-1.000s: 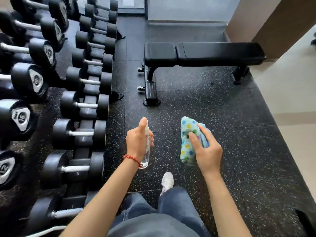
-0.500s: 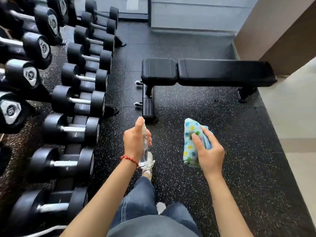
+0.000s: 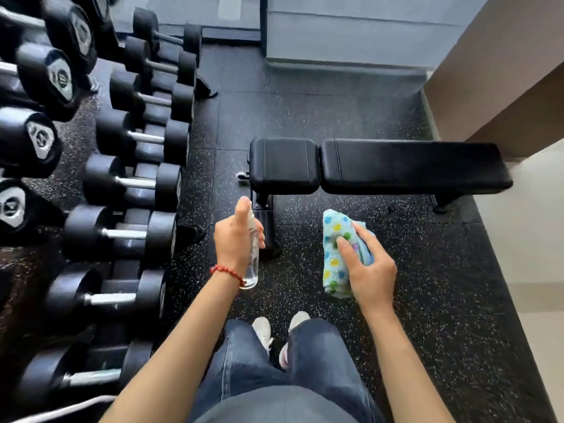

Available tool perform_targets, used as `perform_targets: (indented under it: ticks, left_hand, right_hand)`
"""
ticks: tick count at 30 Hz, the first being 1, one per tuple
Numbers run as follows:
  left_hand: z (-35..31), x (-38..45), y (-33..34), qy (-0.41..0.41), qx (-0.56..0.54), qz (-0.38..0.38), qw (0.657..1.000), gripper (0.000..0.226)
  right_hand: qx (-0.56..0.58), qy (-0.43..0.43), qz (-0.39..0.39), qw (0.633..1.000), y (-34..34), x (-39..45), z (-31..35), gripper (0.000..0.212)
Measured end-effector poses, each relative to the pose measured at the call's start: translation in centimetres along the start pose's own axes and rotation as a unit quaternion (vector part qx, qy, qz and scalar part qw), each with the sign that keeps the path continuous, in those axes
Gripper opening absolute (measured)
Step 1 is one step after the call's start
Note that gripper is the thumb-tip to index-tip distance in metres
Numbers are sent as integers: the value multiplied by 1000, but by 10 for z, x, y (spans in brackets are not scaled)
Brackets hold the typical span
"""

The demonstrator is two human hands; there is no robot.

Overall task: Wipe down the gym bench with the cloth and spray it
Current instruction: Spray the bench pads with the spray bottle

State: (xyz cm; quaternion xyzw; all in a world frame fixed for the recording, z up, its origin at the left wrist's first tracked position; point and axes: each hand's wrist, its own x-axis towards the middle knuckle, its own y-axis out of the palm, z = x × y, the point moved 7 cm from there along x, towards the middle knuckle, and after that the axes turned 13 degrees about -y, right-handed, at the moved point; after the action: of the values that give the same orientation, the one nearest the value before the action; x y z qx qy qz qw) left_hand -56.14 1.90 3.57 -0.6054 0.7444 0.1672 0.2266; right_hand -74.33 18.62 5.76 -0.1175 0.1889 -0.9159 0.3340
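The black padded gym bench (image 3: 396, 166) lies flat across the floor just ahead of me, short seat pad on the left, long pad on the right. My left hand (image 3: 235, 239) grips a clear spray bottle (image 3: 252, 264) upright, thumb on its top, just below the bench's left end. My right hand (image 3: 369, 264) holds a folded blue cloth (image 3: 334, 248) with coloured dots, below the bench's middle. Both hands are short of the bench and do not touch it.
A rack of black dumbbells (image 3: 128, 184) fills the left side, close to my left arm. A grey wall panel (image 3: 351, 32) stands behind the bench and a tan wall (image 3: 503, 87) at its right end. The black rubber mat ends at pale floor (image 3: 525, 270) on the right.
I have walked forward, so the bench is nearer and lower in view. Both hands keep the same hold on bottle and cloth. My feet now stand side by side.
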Motion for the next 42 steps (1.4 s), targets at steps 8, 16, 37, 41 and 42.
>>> perform_targets:
  ticks: [8, 16, 37, 41, 42]
  left_hand:
    - [-20, 89, 55, -25, 9, -39, 999, 60]
    - [-32, 173, 121, -85, -20, -102, 991, 59]
    - [7, 294, 123, -235, 71, -178, 953, 55]
    - [1, 296, 125, -236, 111, -157, 953, 65]
    - [-3, 296, 129, -230, 124, -149, 954, 65]
  right_hand:
    - [-1, 18, 22, 1000, 21, 109, -31, 44]
    - [13, 40, 62, 997, 34, 236, -52, 52]
    - [2, 100, 67, 993, 96, 321, -72, 37]
    - [-2, 93, 48, 995, 94, 326, -65, 37]
    - [-4, 93, 45, 995, 92, 327, -63, 36]
